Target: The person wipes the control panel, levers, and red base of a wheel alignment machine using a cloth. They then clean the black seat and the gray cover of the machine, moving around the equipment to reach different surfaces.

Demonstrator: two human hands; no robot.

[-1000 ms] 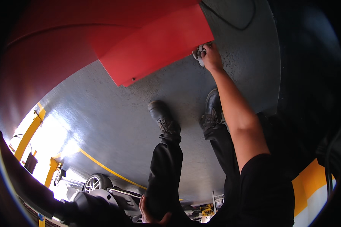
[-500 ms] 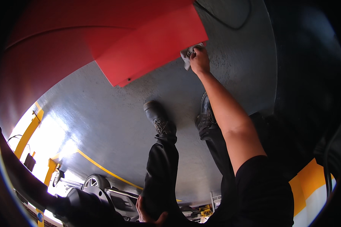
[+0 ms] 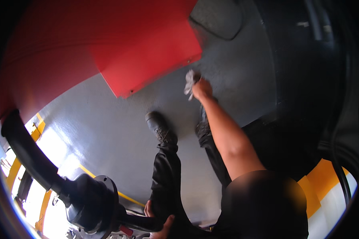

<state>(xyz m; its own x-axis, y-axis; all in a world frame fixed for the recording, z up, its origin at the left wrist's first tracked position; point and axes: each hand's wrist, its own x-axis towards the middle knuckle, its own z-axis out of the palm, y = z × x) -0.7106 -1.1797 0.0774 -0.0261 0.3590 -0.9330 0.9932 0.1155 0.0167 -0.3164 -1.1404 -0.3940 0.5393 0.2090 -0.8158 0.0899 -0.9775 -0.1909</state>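
A crumpled pale grey rag (image 3: 190,83) is bunched in my right hand (image 3: 202,90), whose fingers are closed on it. This hand is above the floor, below the right corner of a red panel (image 3: 155,55) and apart from it. My left hand (image 3: 165,229) rests on my left leg near the lower edge. Its thumb and some fingers show spread apart around the trouser leg. A black machine arm with a round flange (image 3: 92,205) stands just left of it and partly covers it.
The red machine body (image 3: 48,59) fills the upper left. A black cable (image 3: 223,38) loops on the grey floor (image 3: 179,167). A dark bulky surface (image 3: 307,87) lines the right side. Yellow posts (image 3: 38,131) stand at the bright left edge. My boots (image 3: 159,125) are below the panel.
My right hand has drawn the rag away from the panel's lower edge, back towards me. The view has shifted, and the black machine arm at lower left shows more fully. My left hand stays on the leg.
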